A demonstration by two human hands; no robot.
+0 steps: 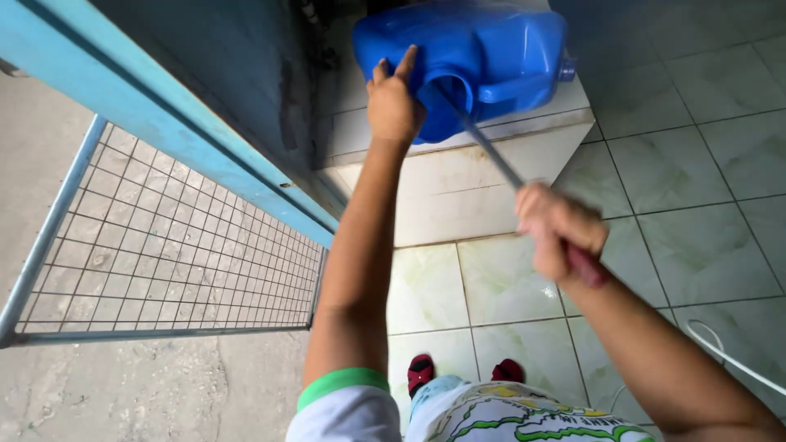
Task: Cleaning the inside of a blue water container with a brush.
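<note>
Blue plastic jug [491, 57]: large, lying on its side on a raised tiled ledge [483, 176] in the corner, handle toward the right, round mouth turned toward the person. Small cap or spout visible at its right edge.

Metal rod [487, 147]: thin, grey, running at a slant from the right hand up into the mouth of the jug; far end hidden inside. A dark red grip shows below the fist.

Left hand [393, 102]: arm stretched forward, palm pressed flat against the jug just left of the mouth, fingers spread and pointing up, not wrapped around anything.

Right hand [561, 229]: closed in a fist around the lower end of the rod, slightly blurred.

Ledge: pale tiles, front face upright, jug resting on its top.

Floor [704, 213]: pale greenish-white tiles with dark joints, glossy.

White cord [725, 348]: thin, lying curved on the floor at lower right.

Feet [463, 372]: two, in dark red footwear, on the tiles near the bottom edge, below a white top printed in green and yellow with a green sleeve band.

Gate [164, 237]: light blue metal frame with wire mesh panel, at left, standing open beside a dark wall.

Concrete ground [123, 385]: grey, rough, beneath and beyond the gate.
</note>
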